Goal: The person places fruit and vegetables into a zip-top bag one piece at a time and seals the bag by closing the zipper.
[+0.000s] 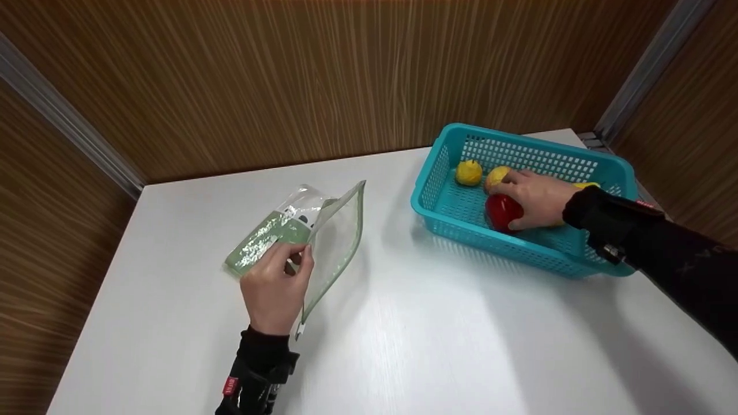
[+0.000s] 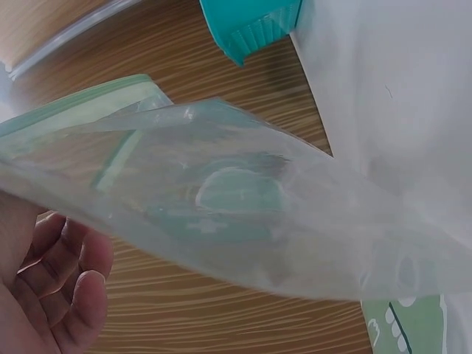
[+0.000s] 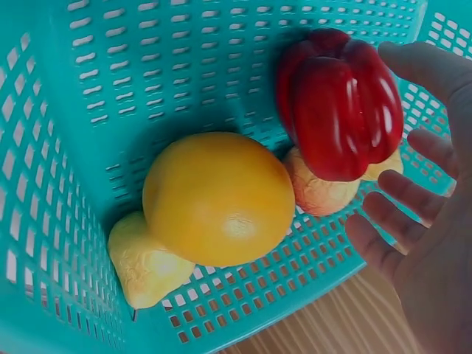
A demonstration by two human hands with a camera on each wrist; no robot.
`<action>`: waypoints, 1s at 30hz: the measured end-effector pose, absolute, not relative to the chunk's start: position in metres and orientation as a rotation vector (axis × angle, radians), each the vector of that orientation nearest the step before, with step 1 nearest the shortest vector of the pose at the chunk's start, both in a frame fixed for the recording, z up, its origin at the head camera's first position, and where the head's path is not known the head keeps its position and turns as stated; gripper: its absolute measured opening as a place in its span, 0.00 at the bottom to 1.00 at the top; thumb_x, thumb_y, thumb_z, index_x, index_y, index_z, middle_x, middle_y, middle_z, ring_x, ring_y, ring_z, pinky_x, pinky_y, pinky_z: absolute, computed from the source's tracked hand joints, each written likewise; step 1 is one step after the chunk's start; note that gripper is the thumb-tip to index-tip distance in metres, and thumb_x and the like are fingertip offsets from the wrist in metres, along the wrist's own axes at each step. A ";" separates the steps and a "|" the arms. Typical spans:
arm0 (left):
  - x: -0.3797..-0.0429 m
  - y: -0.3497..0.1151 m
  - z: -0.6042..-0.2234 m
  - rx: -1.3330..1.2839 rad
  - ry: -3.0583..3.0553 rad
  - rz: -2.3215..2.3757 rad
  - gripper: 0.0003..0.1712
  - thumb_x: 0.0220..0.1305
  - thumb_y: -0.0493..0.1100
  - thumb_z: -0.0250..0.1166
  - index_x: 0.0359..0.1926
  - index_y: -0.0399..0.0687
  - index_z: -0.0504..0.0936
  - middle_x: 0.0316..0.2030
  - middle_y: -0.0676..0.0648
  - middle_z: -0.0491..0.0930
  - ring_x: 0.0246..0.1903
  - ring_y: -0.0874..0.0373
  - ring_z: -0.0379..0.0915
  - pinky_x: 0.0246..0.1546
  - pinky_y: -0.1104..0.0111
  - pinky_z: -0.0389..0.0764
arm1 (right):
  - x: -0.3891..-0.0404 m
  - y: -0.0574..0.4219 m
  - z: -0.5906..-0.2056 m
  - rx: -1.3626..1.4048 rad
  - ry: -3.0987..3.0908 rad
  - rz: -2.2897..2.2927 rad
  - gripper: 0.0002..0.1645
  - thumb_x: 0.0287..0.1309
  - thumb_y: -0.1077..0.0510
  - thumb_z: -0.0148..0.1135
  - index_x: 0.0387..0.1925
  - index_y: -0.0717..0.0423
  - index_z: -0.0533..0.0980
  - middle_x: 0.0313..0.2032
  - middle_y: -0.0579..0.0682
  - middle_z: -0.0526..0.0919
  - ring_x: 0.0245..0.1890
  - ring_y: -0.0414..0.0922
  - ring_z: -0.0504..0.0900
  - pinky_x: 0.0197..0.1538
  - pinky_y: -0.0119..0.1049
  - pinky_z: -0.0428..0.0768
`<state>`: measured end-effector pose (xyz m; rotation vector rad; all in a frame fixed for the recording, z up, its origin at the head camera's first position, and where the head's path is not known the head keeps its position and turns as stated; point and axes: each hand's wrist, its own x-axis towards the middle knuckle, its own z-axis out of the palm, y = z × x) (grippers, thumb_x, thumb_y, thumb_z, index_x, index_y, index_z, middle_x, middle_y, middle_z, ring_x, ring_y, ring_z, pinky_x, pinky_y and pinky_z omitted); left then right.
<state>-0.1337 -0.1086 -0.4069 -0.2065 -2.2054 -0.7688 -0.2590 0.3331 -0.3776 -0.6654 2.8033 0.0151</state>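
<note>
My left hand (image 1: 277, 285) pinches the edge of a clear zip bag (image 1: 340, 230) with green trim between thumb and fingers, holding its mouth parted. The bag's green printed part lies flat on the table. Over in the blue basket, my right hand (image 1: 542, 199) reaches round a red bell pepper (image 1: 503, 211). From the right wrist, the thumb and loosely spread fingers stand close beside the pepper (image 3: 339, 107). Below the pepper sits a peach-like fruit (image 3: 317, 188), near a big orange fruit (image 3: 219, 199) that the hand mostly hides from the head camera.
The blue perforated basket (image 1: 424, 199) stands at the back right of the white table (image 1: 403, 346). Inside, a yellow pear-like fruit (image 1: 469, 173) sits at the left and another pear (image 3: 147, 262) by the orange fruit. A wood-grain panel (image 1: 288, 86) rises behind the table.
</note>
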 end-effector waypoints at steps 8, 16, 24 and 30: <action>-0.133 -0.110 -0.409 -0.207 -2.213 -0.768 0.03 0.54 0.39 0.67 0.25 0.47 0.82 0.20 0.51 0.82 0.17 0.64 0.73 0.18 0.73 0.74 | -0.263 0.327 -0.387 -0.722 2.756 0.091 0.44 0.43 0.51 0.75 0.63 0.50 0.67 0.57 0.60 0.71 0.51 0.57 0.75 0.47 0.55 0.82; -0.134 -0.108 -0.408 -0.221 -2.199 -0.763 0.03 0.54 0.39 0.67 0.25 0.48 0.82 0.19 0.51 0.81 0.16 0.62 0.74 0.17 0.74 0.73 | -0.269 0.326 -0.396 -0.747 2.734 0.144 0.45 0.43 0.49 0.74 0.63 0.53 0.67 0.55 0.62 0.73 0.46 0.56 0.77 0.46 0.56 0.82; -0.134 -0.108 -0.408 -0.220 -2.203 -0.758 0.03 0.54 0.39 0.67 0.25 0.48 0.82 0.19 0.52 0.80 0.16 0.65 0.73 0.17 0.75 0.72 | -0.271 0.323 -0.397 -0.651 2.724 0.174 0.45 0.42 0.53 0.73 0.65 0.49 0.65 0.58 0.63 0.70 0.46 0.57 0.76 0.47 0.59 0.80; -0.134 -0.109 -0.408 -0.213 -2.210 -0.756 0.03 0.54 0.40 0.67 0.26 0.48 0.82 0.19 0.52 0.80 0.16 0.65 0.72 0.17 0.74 0.72 | -0.274 0.322 -0.398 -0.636 2.718 0.205 0.46 0.41 0.53 0.74 0.65 0.49 0.65 0.58 0.63 0.70 0.45 0.57 0.76 0.47 0.60 0.80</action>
